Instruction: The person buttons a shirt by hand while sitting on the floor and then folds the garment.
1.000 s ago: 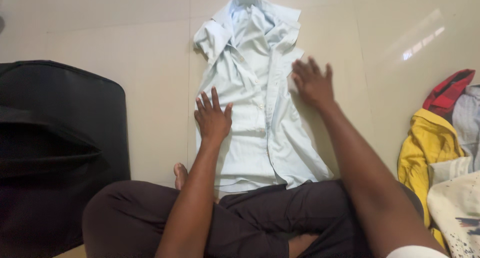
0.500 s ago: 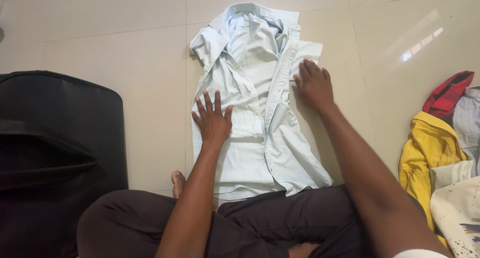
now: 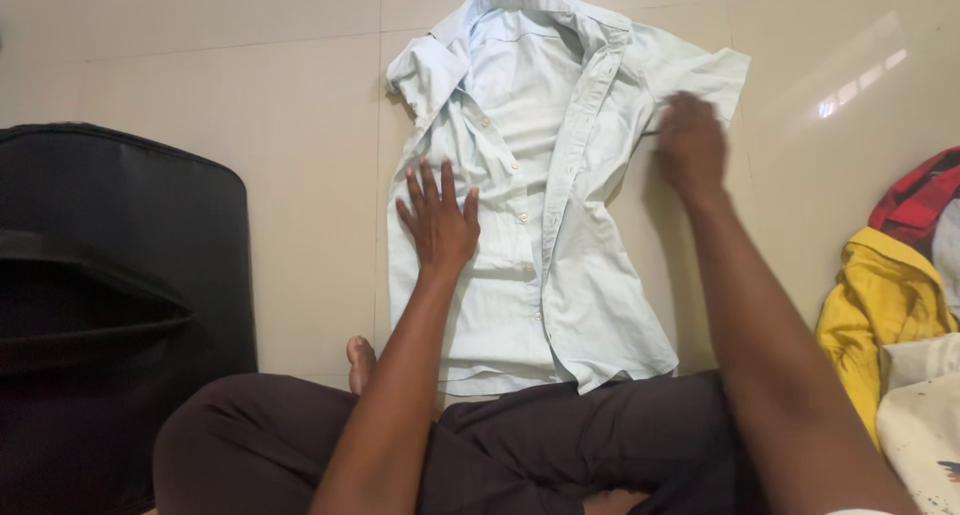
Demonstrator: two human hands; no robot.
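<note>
A pale blue button-up shirt point(image 3: 560, 265) lies front up on the cream tiled floor, collar away from me, hem against my crossed legs. My left hand point(image 3: 437, 218) rests flat on the shirt's left front panel, fingers spread. My right hand point(image 3: 688, 145) is at the shirt's right sleeve near the shoulder; it is blurred, its fingers are curled on the cloth, and whether it pinches the sleeve is unclear.
A black suitcase point(image 3: 110, 305) lies at my left. A pile of clothes sits at the right edge: a yellow garment point(image 3: 885, 315), a red one point(image 3: 920, 190) and a white printed cloth point(image 3: 925, 435). My dark trousers point(image 3: 560, 445) fill the bottom of the view.
My right hand has moved up and outward from the shirt's front to the right sleeve, which now lies spread out. My left hand stays pressed on the left panel.
</note>
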